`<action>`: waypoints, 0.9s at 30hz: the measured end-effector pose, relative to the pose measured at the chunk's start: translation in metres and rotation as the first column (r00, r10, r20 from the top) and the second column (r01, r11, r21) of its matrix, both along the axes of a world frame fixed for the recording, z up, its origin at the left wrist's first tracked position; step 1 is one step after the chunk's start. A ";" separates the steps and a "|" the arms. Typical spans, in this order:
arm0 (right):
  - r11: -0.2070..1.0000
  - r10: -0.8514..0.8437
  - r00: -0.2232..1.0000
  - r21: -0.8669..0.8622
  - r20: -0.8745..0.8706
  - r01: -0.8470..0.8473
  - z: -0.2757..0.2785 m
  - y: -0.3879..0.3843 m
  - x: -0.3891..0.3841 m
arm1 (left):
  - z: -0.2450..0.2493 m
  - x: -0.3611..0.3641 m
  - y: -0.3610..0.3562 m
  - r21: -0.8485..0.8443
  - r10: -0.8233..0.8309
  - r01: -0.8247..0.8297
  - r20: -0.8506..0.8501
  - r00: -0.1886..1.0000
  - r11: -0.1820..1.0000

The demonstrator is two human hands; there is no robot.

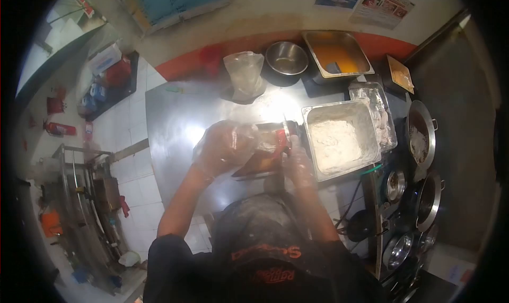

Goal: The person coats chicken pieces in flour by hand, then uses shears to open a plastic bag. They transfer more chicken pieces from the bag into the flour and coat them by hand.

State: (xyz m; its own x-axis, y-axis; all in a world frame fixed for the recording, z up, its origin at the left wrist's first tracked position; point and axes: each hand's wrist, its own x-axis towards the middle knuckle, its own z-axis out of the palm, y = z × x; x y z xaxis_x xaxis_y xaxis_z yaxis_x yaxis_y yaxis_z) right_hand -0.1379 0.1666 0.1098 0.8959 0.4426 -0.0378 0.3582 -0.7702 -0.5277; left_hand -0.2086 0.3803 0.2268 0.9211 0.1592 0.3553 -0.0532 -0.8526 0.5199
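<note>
My left hand [229, 145], in a loose clear plastic glove, closes on a packet [270, 139] with red on it; its contents are hard to make out. A knife [285, 127] points away from me in my right hand [298, 164], also gloved, its blade close beside the packet's red part. Below both hands lies a shallow metal tray [239, 173], partly hidden by them, with something brownish in it. Just right of my right hand stands a square metal pan [321, 167] of white flour-like powder.
Behind the hands, a plastic bag [245, 76] and a steel bowl [287, 58] stand on the steel table [172, 117]. A deep pan [339, 33] of orange liquid sits at back right, near a flour-dusted clear container [389, 122]. Several woks and bowls line the right side.
</note>
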 end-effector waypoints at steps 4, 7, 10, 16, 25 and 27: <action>0.966 0.198 0.976 0.185 -0.094 -0.178 0.048 -0.050 0.019 | -0.015 0.012 0.015 -0.005 -0.002 0.002 0.041 0.999 1.000; 0.895 0.445 0.881 0.099 -0.158 -0.434 0.072 -0.091 0.041 | -0.012 0.013 0.014 0.034 -0.030 0.026 0.110 0.994 0.999; 0.804 0.579 0.801 -0.058 -0.153 -0.592 0.098 -0.091 0.055 | -0.009 0.014 0.011 0.150 -0.129 0.108 0.138 0.982 0.983; 0.716 0.587 0.765 -0.271 -0.264 -0.643 0.136 -0.045 0.077 | -0.020 0.010 0.013 0.298 -0.195 0.166 0.067 0.979 0.940; 0.686 0.666 0.742 -0.325 -0.077 -0.650 0.132 -0.030 0.078 | -0.021 0.016 0.004 0.135 -0.164 0.153 0.071 0.984 0.979; 0.704 0.660 0.748 -0.289 -0.071 -0.649 0.134 -0.034 0.080 | -0.018 0.016 0.002 0.125 -0.155 0.146 0.067 0.986 0.981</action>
State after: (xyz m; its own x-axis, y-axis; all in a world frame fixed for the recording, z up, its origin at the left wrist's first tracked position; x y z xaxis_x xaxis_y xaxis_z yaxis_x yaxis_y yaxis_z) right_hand -0.0581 0.1323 0.2441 0.3878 0.8932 -0.2277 0.8422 -0.4437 -0.3062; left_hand -0.1923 0.3821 0.2092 0.9010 -0.0270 0.4329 -0.2211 -0.8872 0.4049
